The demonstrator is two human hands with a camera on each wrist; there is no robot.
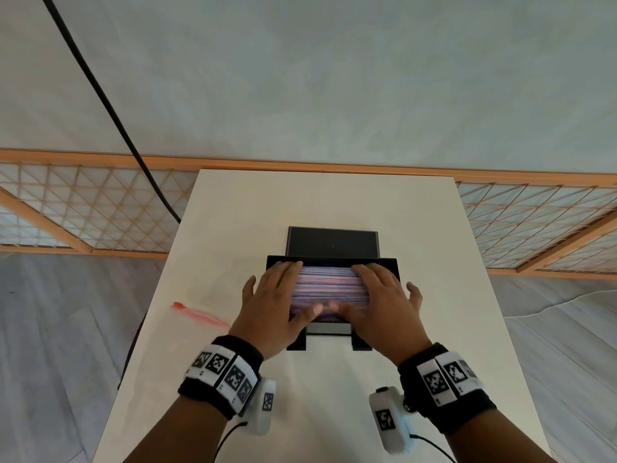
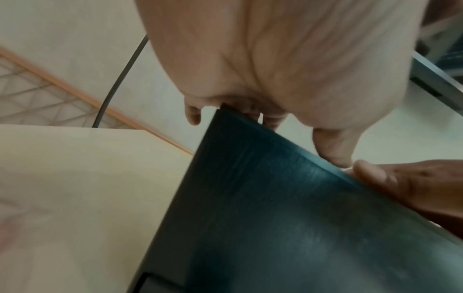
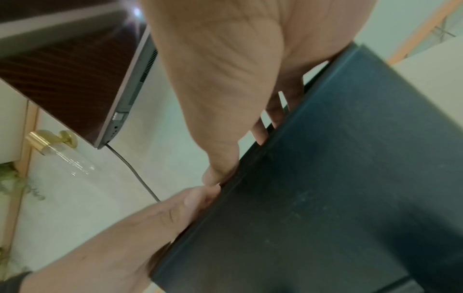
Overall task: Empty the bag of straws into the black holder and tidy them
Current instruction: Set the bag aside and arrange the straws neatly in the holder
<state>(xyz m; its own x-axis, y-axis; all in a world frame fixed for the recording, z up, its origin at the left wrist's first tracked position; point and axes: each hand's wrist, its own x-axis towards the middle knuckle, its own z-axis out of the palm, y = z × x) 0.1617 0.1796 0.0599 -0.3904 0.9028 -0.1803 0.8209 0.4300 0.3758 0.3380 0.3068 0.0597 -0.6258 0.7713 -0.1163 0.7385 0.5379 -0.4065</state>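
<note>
The black holder [image 1: 334, 243] stands mid-table, filled with a flat layer of purple-pink striped straws [image 1: 329, 289]. My left hand [image 1: 278, 295] lies flat on the straws' left ends, fingers straight, thumb toward the middle. My right hand [image 1: 377, 297] lies flat on their right ends, its thumb almost meeting the left thumb near the front. The left wrist view shows the holder's dark side wall [image 2: 288, 208] below my left hand [image 2: 250, 111]. In the right wrist view the holder's wall [image 3: 338, 178] sits under my right hand [image 3: 250, 119]. The empty clear bag with a red zip strip [image 1: 197, 315] lies at the table's left edge.
The white table [image 1: 334, 396] is narrow, with its edges close on both sides of the holder. A black cable [image 1: 110, 108] hangs down behind the table's far left corner. A wooden lattice screen [image 1: 83, 212] stands beyond the table.
</note>
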